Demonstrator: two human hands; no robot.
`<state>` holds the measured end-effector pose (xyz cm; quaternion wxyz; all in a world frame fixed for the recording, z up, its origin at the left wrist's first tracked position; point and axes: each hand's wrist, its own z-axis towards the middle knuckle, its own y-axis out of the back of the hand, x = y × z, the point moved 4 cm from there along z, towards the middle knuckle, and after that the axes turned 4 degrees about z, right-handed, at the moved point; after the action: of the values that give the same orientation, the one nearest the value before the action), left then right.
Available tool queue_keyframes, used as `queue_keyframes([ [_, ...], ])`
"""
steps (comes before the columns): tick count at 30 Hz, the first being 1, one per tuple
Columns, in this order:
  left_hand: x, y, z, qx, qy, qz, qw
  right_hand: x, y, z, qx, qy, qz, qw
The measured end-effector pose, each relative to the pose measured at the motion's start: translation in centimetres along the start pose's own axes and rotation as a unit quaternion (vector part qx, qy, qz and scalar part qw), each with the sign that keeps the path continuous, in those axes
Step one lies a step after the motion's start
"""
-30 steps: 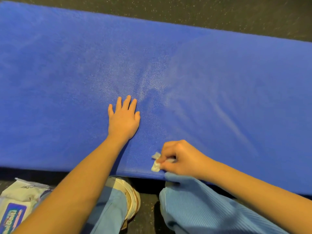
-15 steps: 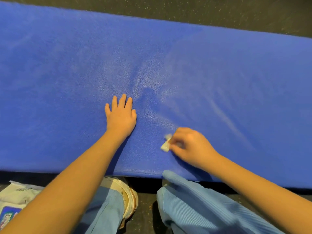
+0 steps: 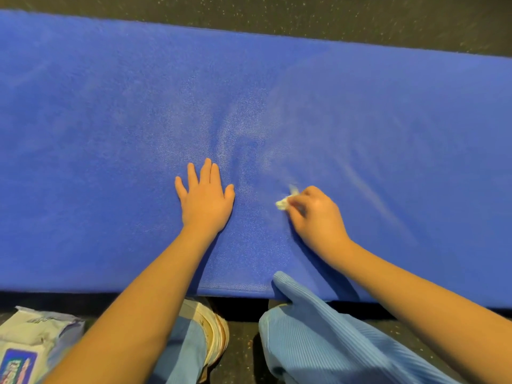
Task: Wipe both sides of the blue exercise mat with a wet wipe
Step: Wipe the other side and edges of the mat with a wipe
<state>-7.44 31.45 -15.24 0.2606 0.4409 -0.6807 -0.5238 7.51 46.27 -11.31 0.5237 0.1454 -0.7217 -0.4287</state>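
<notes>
The blue exercise mat (image 3: 110, 112) lies flat on the dark floor and fills most of the view. My left hand (image 3: 205, 200) rests on it palm down with fingers straight, near the middle. To its right, my right hand (image 3: 315, 217) grips a small crumpled white wet wipe (image 3: 284, 202) and presses it onto the mat; most of the wipe is hidden under the fingers. Faint streaks mark the mat's surface right of that hand.
A pack of wet wipes (image 3: 30, 345) lies on the speckled dark floor (image 3: 277, 12) at the bottom left. My knees in light blue trousers (image 3: 318, 336) and a shoe (image 3: 213, 331) sit against the mat's near edge.
My right hand has slid the wipe away from the mat's near edge, farther up the mat. My left hand has stayed flat in about the same spot.
</notes>
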Motion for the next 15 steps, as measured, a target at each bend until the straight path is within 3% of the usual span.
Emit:
queue_keyframes([
  [3,-0.1,0.0,-0.1,-0.003,-0.001,0.001,1.0,3.1,-1.1,-2.1,0.135,0.167,0.025,0.976],
  [5,-0.1,0.0,-0.2,-0.005,-0.004,0.001,1.0,2.3,-0.8,-0.6,0.137,0.204,-0.015,0.969],
  [8,0.0,0.1,-0.2,0.0,-0.004,-0.002,1.0,-1.1,0.3,4.3,-0.004,0.049,-0.087,0.995],
  [10,0.0,0.1,-0.3,0.003,-0.002,-0.004,1.0,-1.8,-0.3,5.3,-0.001,-0.04,-0.078,0.996],
  [12,0.0,0.2,-0.3,0.003,-0.001,-0.002,1.0,0.2,-1.4,4.5,0.057,0.033,-0.013,0.998],
  [15,-0.1,0.2,-0.3,0.004,0.001,0.009,1.0,3.0,-2.0,2.6,0.202,0.171,0.014,0.964],
])
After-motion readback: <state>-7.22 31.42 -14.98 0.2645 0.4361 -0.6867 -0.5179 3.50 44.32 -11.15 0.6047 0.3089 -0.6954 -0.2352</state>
